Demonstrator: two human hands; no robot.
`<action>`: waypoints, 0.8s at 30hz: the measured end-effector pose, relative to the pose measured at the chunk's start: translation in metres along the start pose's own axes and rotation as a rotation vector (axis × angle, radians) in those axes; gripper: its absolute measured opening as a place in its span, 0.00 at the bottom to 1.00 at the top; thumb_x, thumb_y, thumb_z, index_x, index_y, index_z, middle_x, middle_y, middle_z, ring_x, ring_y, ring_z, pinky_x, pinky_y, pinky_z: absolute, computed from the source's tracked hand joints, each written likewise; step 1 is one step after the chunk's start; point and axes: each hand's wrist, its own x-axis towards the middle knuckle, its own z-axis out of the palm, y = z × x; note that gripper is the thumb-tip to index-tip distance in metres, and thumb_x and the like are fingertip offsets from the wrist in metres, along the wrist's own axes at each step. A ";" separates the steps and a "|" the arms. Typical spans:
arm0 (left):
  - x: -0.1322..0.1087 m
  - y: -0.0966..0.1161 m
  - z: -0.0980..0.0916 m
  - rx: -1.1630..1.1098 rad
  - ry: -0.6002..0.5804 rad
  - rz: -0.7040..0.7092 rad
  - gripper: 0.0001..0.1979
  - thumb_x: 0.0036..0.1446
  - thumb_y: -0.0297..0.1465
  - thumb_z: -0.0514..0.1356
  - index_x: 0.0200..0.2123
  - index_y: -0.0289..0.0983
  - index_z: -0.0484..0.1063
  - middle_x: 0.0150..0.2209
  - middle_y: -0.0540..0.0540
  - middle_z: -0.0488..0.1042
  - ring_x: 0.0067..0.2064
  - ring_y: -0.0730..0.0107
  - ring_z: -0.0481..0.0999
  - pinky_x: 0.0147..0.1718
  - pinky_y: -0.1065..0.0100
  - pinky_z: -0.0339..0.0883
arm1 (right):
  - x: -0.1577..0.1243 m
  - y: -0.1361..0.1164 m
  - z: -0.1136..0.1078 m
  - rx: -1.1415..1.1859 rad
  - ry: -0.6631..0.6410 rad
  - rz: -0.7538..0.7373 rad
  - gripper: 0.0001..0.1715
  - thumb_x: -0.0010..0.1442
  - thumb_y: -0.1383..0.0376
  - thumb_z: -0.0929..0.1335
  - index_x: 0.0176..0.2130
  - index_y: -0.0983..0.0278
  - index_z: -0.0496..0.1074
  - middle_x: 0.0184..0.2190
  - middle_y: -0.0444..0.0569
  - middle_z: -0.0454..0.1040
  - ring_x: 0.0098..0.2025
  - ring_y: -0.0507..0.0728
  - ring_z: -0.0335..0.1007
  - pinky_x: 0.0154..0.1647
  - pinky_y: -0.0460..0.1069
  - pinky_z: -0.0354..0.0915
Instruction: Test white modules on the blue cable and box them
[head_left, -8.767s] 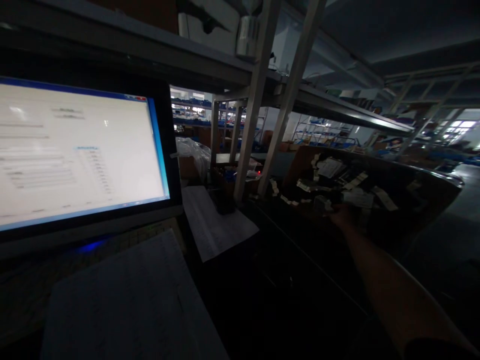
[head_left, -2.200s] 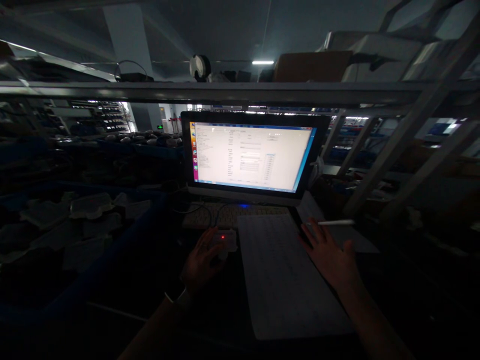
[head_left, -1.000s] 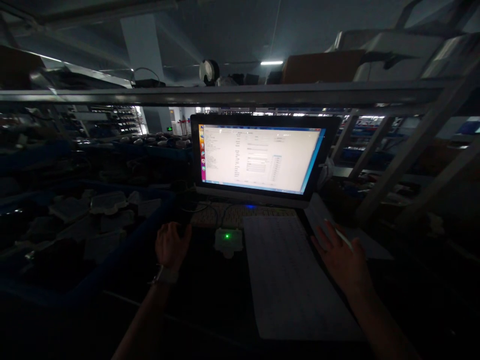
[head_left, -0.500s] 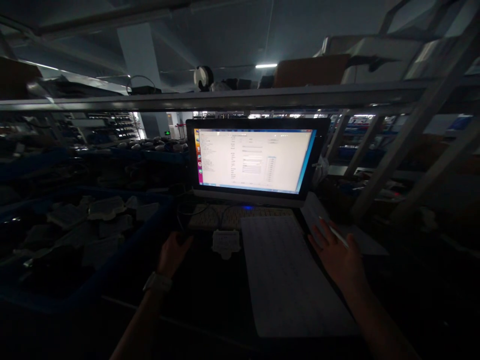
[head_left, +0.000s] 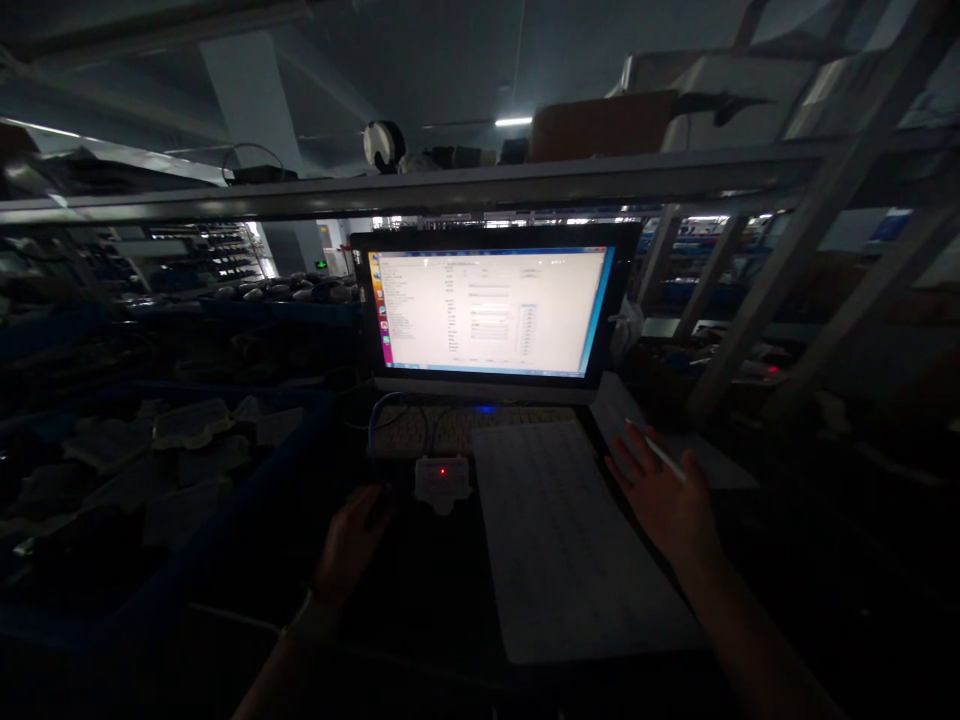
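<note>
My right hand (head_left: 664,497) lies flat on the right edge of a printed paper sheet (head_left: 570,545), fingers stretched out, with a thin white pen (head_left: 658,450) held between them. My left hand (head_left: 352,540) rests on the dark desk just left of a small white device (head_left: 442,480) that shows a red light; its fingers are curled over something dark that I cannot make out. A lit monitor (head_left: 491,312) stands behind, with a pale keyboard (head_left: 420,428) under it.
A blue bin (head_left: 172,560) with several pale flat parts stands at the left. A metal shelf rail (head_left: 420,188) runs overhead and slanted shelf struts (head_left: 780,260) rise at the right. A second paper (head_left: 705,462) lies beyond my right hand. The scene is very dim.
My left hand left the white device and drew back toward me, to its lower left. The device's light went from red to green, off, then red. My right hand stayed on the sheet.
</note>
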 end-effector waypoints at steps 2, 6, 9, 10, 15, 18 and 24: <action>0.008 0.013 -0.005 -0.034 0.029 0.047 0.15 0.54 0.40 0.55 0.40 0.39 0.72 0.40 0.44 0.77 0.43 0.62 0.76 0.43 0.62 0.71 | -0.001 -0.001 0.002 0.021 0.018 0.015 0.21 0.52 0.41 0.63 0.40 0.47 0.71 0.55 0.36 0.67 0.58 0.57 0.60 0.56 0.59 0.60; 0.025 0.042 -0.004 -0.137 0.045 0.036 0.18 0.55 0.40 0.56 0.47 0.39 0.67 0.42 0.45 0.77 0.43 0.65 0.77 0.43 0.63 0.71 | -0.002 -0.004 0.004 0.048 0.046 0.030 0.22 0.50 0.42 0.64 0.40 0.49 0.72 0.55 0.38 0.68 0.57 0.57 0.61 0.55 0.58 0.62; 0.036 0.052 0.007 -0.210 0.051 0.042 0.18 0.53 0.41 0.57 0.44 0.39 0.69 0.40 0.46 0.78 0.42 0.65 0.77 0.42 0.65 0.72 | -0.002 -0.005 0.004 0.056 0.055 0.035 0.21 0.50 0.44 0.66 0.39 0.50 0.72 0.54 0.37 0.68 0.57 0.57 0.62 0.53 0.57 0.64; 0.039 0.053 0.011 -0.230 0.048 0.046 0.17 0.53 0.41 0.58 0.43 0.38 0.70 0.38 0.47 0.78 0.41 0.66 0.78 0.41 0.66 0.73 | -0.002 -0.005 0.003 0.058 0.061 0.038 0.21 0.49 0.44 0.66 0.39 0.50 0.72 0.53 0.37 0.69 0.56 0.57 0.62 0.53 0.57 0.64; 0.047 0.051 0.022 -0.263 0.033 0.040 0.16 0.52 0.42 0.58 0.38 0.38 0.74 0.38 0.47 0.79 0.40 0.65 0.78 0.40 0.65 0.73 | -0.001 -0.006 0.003 0.073 0.121 0.034 0.20 0.48 0.48 0.68 0.40 0.51 0.72 0.50 0.38 0.72 0.52 0.54 0.66 0.47 0.51 0.68; 0.047 0.049 0.023 -0.258 0.029 0.041 0.16 0.52 0.42 0.58 0.38 0.38 0.74 0.38 0.47 0.79 0.40 0.64 0.78 0.41 0.65 0.73 | -0.001 -0.007 0.002 0.082 0.136 0.030 0.19 0.47 0.51 0.70 0.40 0.52 0.72 0.47 0.38 0.74 0.49 0.52 0.68 0.43 0.48 0.69; 0.045 0.048 0.024 -0.267 0.019 0.029 0.18 0.52 0.42 0.57 0.40 0.37 0.74 0.40 0.46 0.78 0.41 0.63 0.78 0.41 0.64 0.73 | 0.002 -0.006 -0.004 0.063 0.146 0.027 0.17 0.47 0.56 0.70 0.40 0.53 0.72 0.43 0.40 0.76 0.42 0.52 0.72 0.39 0.47 0.69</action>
